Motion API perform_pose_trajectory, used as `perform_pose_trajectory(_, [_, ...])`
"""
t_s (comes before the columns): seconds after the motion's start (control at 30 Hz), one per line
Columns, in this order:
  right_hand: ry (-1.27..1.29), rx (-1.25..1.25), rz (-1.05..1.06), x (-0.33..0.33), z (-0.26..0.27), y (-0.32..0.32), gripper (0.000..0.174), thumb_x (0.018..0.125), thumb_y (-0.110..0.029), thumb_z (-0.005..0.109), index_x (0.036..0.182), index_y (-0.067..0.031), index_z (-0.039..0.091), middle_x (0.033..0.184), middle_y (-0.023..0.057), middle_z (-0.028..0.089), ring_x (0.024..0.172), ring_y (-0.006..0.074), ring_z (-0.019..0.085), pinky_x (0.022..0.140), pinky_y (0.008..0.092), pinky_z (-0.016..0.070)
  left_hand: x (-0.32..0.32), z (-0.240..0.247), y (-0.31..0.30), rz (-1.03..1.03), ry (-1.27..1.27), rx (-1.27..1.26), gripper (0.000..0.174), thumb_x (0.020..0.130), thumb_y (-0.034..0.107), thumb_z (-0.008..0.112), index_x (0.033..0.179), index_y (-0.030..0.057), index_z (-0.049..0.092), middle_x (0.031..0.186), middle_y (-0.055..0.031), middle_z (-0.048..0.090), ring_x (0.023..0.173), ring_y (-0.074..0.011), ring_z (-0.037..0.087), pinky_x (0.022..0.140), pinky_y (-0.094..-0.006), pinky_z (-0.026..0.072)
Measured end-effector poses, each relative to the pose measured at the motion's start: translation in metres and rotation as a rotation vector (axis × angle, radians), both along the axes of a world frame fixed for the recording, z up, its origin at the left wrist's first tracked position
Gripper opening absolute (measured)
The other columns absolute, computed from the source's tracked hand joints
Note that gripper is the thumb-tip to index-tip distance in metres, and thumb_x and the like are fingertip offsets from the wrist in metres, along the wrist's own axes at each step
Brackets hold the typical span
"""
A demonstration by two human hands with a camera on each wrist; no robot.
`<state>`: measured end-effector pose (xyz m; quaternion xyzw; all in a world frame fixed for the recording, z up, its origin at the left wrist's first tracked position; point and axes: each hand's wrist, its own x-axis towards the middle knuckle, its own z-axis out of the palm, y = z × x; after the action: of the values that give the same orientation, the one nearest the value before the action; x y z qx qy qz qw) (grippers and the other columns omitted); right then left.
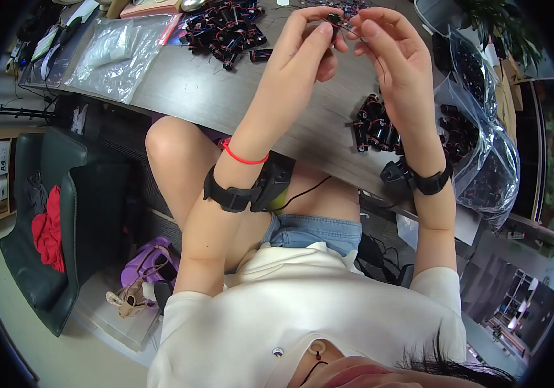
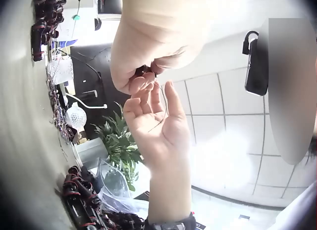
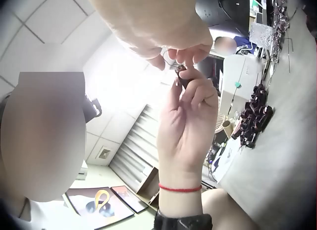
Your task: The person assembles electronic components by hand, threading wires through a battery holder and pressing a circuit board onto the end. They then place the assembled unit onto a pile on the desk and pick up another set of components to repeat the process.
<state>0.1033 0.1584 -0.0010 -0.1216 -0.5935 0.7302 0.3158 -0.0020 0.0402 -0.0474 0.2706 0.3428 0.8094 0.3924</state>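
Note:
My left hand (image 1: 303,48) is raised over the far side of the table and pinches a small black cylindrical part (image 3: 184,77) between thumb and fingers. Opposite it is my right hand (image 1: 403,61), its fingertips close to the part and its fingers loosely bent. A thin dark wire (image 1: 366,40) runs from the part towards the right palm. In the left wrist view, the right thumb stands apart from the fingers, with the wire crossing between them. Fingers hide much of the part.
Black cylinders with red bands lie heaped at the back of the table (image 1: 180,81), in a nearer pile (image 1: 374,126) below the right hand, and in a clear plastic bag (image 1: 484,174) at the right. A flat clear bag (image 1: 112,55) lies at the left. A green chair (image 1: 96,220) stands left.

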Motion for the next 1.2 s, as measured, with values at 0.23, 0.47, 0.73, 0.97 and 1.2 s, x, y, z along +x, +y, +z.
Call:
perform_pose_trajectory(0.23, [-0.016,0.099,-0.123,0.002,-0.005,-0.004,0.016,0.097,-0.001,0.068,0.112,-0.0022,0.061,0.101,0.0039,0.068,0.090,0.0106,0.064,0.081,0.0236,0.0515,0.018,0.011,-0.005,0.161,0.285,-0.004,0.025,0.108,0.022,0.055,0.120,0.0002,0.062,0.105,-0.0054,0.065,0.073,-0.0059,0.048,0.064,-0.0221,0.0402])
perform_pose_trajectory(0.47, [0.102,0.495,-0.219,0.006,-0.018,0.010,0.016,0.094,0.001,0.069,0.110,-0.0008,0.069,0.102,0.0061,0.071,0.094,0.0154,0.068,0.086,0.0266,0.0533,0.012,0.010,-0.006,0.146,0.139,-0.020,0.016,0.107,0.010,0.056,0.119,0.0010,0.060,0.098,-0.0028,0.069,0.080,-0.0072,0.062,0.067,-0.0234,0.0497])
perform_pose_trajectory(0.73, [0.041,1.473,-0.502,0.007,0.003,-0.010,0.020,0.081,0.011,0.074,0.098,0.0011,0.073,0.099,0.0096,0.071,0.086,0.0162,0.069,0.075,0.0264,0.0553,0.006,0.051,-0.028,0.427,0.652,-0.361,0.025,0.093,0.004,0.074,0.117,-0.0007,0.071,0.100,-0.0082,0.075,0.078,-0.0106,0.067,0.069,-0.0240,0.0533])
perform_pose_trajectory(0.97, [0.062,1.421,-0.576,0.005,-0.004,-0.010,0.021,0.077,0.009,0.075,0.096,-0.0005,0.074,0.096,0.0099,0.071,0.078,0.0169,0.069,0.070,0.0253,0.0554,0.007,0.044,-0.028,0.694,1.000,-0.253,0.027,0.086,0.001,0.077,0.113,0.0010,0.075,0.098,-0.0141,0.076,0.079,-0.0210,0.073,0.070,-0.0288,0.0567])
perform_pose_trajectory(1.2, [0.052,1.441,-0.551,0.005,-0.003,-0.008,0.021,0.077,0.008,0.075,0.096,-0.0012,0.074,0.095,0.0094,0.070,0.075,0.0159,0.069,0.067,0.0249,0.0553,0.005,0.044,-0.029,0.703,1.048,-0.220,0.026,0.085,-0.001,0.077,0.111,0.0009,0.074,0.098,-0.0149,0.075,0.082,-0.0256,0.074,0.071,-0.0316,0.0581])
